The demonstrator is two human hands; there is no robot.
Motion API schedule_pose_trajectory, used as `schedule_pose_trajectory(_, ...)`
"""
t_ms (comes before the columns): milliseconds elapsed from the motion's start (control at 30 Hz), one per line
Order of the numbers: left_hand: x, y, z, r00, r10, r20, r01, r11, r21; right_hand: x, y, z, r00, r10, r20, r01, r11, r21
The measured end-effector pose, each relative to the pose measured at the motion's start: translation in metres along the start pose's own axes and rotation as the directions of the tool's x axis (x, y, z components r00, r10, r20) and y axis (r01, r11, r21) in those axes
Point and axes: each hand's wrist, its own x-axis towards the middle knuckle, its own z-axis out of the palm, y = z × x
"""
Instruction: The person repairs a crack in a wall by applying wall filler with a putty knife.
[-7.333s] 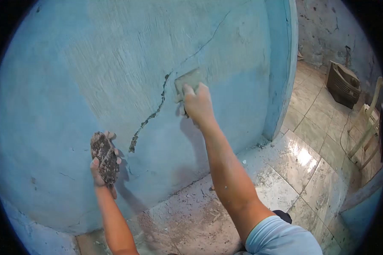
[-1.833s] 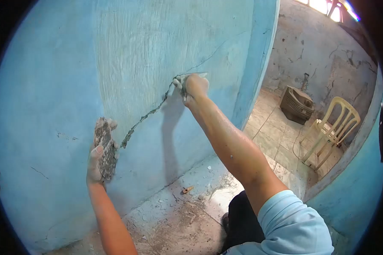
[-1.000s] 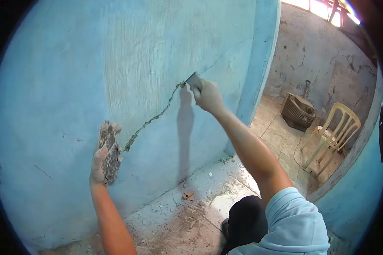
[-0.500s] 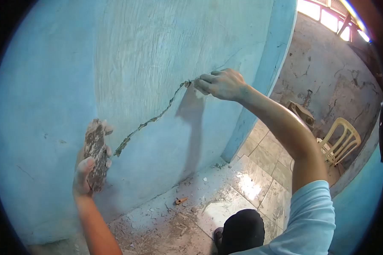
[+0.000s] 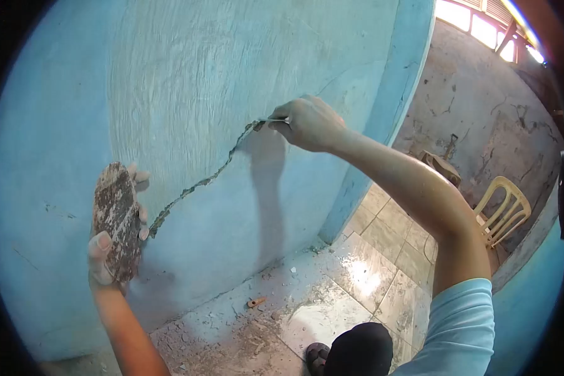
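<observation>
A jagged crack point(image 5: 203, 182) runs slantwise across the blue wall point(image 5: 188, 125). In my left hand point(image 5: 100, 258) is a flat, rough, grey-brown slab point(image 5: 115, 216), its mottled face turned toward me, with the thumb over the near edge and the fingertips round the far one. It stands close to the crack's lower end. My right hand point(image 5: 308, 123) pinches a thin, flat metal tool point(image 5: 277, 120), which points left into the upper end of the crack. Most of this tool is hidden by the fingers.
Dust and chips lie on the tiled floor point(image 5: 357, 263) along the wall's foot, with a small orange-brown piece point(image 5: 255, 302) among them. The wall ends at a corner edge point(image 5: 351, 194) to my right. Beyond it stands a cream plastic chair point(image 5: 502, 210). My knee point(image 5: 360, 351) is below.
My view has shifted slightly, so the wall sits further left. My left hand has turned the slab's broad face more toward me. The right hand's thin tool now shows at the crack's upper end.
</observation>
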Motion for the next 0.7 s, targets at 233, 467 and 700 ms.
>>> schedule_pose_trajectory(233,-0.001,-0.007,-0.023,0.999,0.008,0.039,-0.008,1.000,0.010,0.005,0.012,0.002,0.992,-0.111,0.052,0.120,0.969,-0.215)
schedule_pose_trajectory(467,-0.004,-0.003,-0.014,0.999,0.000,0.053,-0.014,0.966,0.259,-0.029,0.032,0.014,0.987,-0.124,-0.102,0.103,0.976,-0.193)
schedule_pose_trajectory(700,-0.004,-0.003,-0.016,0.998,-0.026,0.054,0.008,0.951,0.309,-0.017,0.034,0.029,0.963,-0.203,-0.175,0.153,0.953,-0.263)
